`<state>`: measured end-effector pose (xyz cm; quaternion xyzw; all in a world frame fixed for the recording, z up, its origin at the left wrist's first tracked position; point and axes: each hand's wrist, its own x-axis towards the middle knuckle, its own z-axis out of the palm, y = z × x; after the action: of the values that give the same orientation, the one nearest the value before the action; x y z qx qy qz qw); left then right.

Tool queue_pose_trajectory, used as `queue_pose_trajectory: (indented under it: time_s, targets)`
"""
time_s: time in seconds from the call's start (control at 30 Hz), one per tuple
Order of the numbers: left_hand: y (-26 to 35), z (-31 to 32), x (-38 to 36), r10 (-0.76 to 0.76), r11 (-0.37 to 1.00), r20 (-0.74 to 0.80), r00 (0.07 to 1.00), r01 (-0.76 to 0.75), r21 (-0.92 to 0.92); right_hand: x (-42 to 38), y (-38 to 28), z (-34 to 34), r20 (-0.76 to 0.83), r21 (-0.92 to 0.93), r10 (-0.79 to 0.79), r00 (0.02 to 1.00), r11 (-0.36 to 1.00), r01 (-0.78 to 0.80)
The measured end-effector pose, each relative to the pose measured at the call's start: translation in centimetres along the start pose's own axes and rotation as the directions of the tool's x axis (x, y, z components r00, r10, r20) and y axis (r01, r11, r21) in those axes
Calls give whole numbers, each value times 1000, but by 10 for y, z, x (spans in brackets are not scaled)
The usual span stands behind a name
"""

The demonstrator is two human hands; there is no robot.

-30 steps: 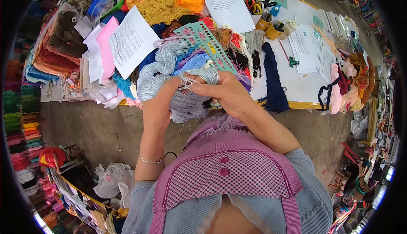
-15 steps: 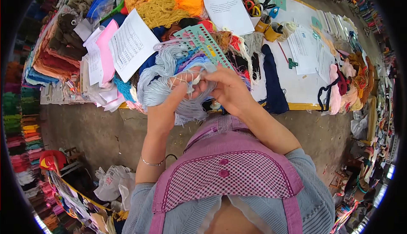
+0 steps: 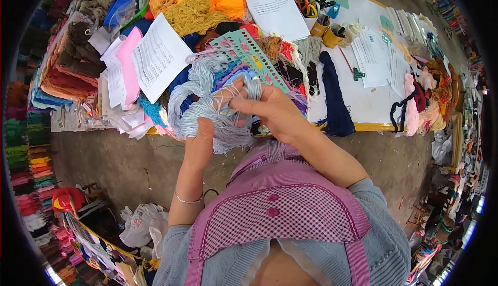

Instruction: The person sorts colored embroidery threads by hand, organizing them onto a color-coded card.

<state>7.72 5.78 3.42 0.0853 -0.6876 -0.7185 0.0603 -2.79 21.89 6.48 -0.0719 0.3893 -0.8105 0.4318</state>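
Note:
A skein of pale blue yarn (image 3: pixel 220 128) hangs at the table's front edge, below my hands. My left hand (image 3: pixel 201 140) is in the skein, its thumb raised in front and its fingers partly hidden among the strands. From the right, my right hand (image 3: pixel 280 114) reaches in with its fingers bent around a small pale blue loop of the yarn. Thin strands stretch between the two hands. Just behind them lies a green card (image 3: pixel 248 52) with rows of holes and a floral print, partly covered by blue and lilac yarns.
Orange and mustard yarn (image 3: pixel 207 1) is heaped at the back. Printed sheets (image 3: pixel 161 58) lean at the left beside folded stacks of yarn. A navy skein (image 3: pixel 332 99) hangs over the table edge at right, near pen cups (image 3: pixel 332 37) and more papers.
My left thumb has moved down and away from the right fingers. My right fingers have shifted on the yarn, and the small loop now shows above them.

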Motion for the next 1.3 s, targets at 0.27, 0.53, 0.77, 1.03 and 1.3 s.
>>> queue_pose_trajectory:
  time_s: [0.27, 0.53, 0.77, 1.03, 1.3]
  targets:
    - [26, 19, 5, 208, 968, 95, 973, -219, 125, 3, -1, -7, 41, -134, 127, 991, 984, -121]
    - [17, 13, 7, 81, 997, 64, 995, -81, -9, 1, -2, -4, 44, -158, -36, 998, 987, 43]
    - [8, 13, 8, -58, 991, 53, 997, 64, -119, -1, -7, -3, 94, -205, 99, 991, 976, -78]
    - [20, 16, 0, -239, 961, -127, 963, 217, -171, -7, -12, -4, 96, -193, 66, 993, 980, -46]
    - [24, 21, -2, 220, 933, 64, 973, -229, 277, -9, -1, -9, 18, -261, 96, 995, 961, -89]
